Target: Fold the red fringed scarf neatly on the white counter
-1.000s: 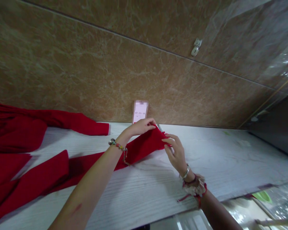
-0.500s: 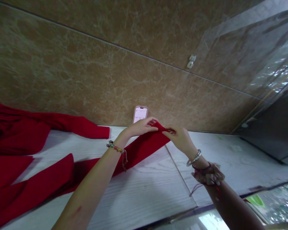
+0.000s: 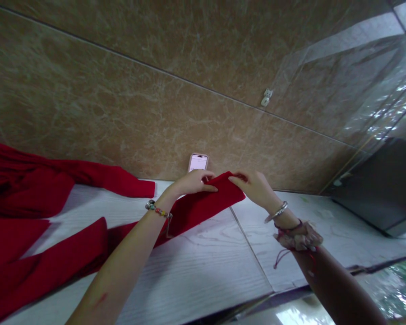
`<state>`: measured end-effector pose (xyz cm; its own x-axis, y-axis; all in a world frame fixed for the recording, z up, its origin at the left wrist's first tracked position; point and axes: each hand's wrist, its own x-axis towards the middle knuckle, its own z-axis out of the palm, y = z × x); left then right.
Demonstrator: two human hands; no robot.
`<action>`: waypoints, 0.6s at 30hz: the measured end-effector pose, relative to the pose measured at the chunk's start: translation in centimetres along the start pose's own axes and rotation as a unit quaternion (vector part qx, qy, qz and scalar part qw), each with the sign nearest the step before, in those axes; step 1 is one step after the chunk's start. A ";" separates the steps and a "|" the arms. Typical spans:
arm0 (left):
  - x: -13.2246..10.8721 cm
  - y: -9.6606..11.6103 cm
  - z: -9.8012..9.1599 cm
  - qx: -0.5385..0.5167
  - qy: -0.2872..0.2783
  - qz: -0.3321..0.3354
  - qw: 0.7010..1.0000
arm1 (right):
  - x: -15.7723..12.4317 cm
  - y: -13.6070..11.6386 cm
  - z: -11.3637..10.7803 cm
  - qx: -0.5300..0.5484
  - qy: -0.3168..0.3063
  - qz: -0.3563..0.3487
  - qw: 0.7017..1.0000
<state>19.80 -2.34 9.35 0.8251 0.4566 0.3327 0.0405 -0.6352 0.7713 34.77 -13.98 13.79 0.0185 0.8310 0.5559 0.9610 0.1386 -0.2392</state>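
Observation:
A long-sleeved red garment [image 3: 59, 259] lies across the white wood-grain surface, with one sleeve [image 3: 203, 205] running toward the right under my hands. My left hand [image 3: 196, 181] pinches the sleeve's upper edge between thumb and fingers. At the end of that sleeve, my right hand [image 3: 253, 184] is closed on the corner of the cuff. The other sleeve [image 3: 122, 179] lies near the wall at the left. My left forearm covers part of the red cloth.
A phone [image 3: 198, 161] with a lit screen leans against the brown marbled wall [image 3: 138, 113], just behind my left hand. The white surface [image 3: 206, 266] ends at a dark front edge. A dark box-like object [image 3: 379, 185] stands at the right. A small white fitting [image 3: 266, 97] is on the wall.
My left hand has slid slightly left along the sleeve edge, away from my right hand. The cuff end now lies flatter and shows a squarer edge.

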 end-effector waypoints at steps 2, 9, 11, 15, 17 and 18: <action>-0.3 -0.4 -0.2 -0.042 -0.055 -0.040 0.997 | 0.0 0.1 0.1 -0.007 0.036 -0.016 0.999; -1.5 -2.3 -1.7 -0.167 -0.173 -0.119 0.963 | -0.3 2.8 0.4 0.030 0.094 0.031 0.995; -1.6 -2.6 -2.0 -0.177 -0.157 -0.133 0.962 | -0.6 4.8 1.6 0.042 0.072 0.069 0.994; -1.2 -3.5 -0.8 -0.070 -0.186 -0.179 0.964 | -2.7 9.6 6.3 -0.013 0.006 0.080 0.997; -0.7 -4.5 0.8 0.082 -0.175 -0.215 0.957 | -4.3 11.7 8.7 -0.032 -0.010 0.075 0.997; -0.4 -5.1 1.7 0.142 -0.160 -0.233 0.949 | -5.2 12.6 9.6 -0.041 -0.012 0.068 0.997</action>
<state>20.20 -0.33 4.40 0.8071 0.5457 -0.2253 0.5557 -0.5733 0.6021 44.08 -11.37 0.25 0.1440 0.8519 0.5035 0.9694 -0.0191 -0.2449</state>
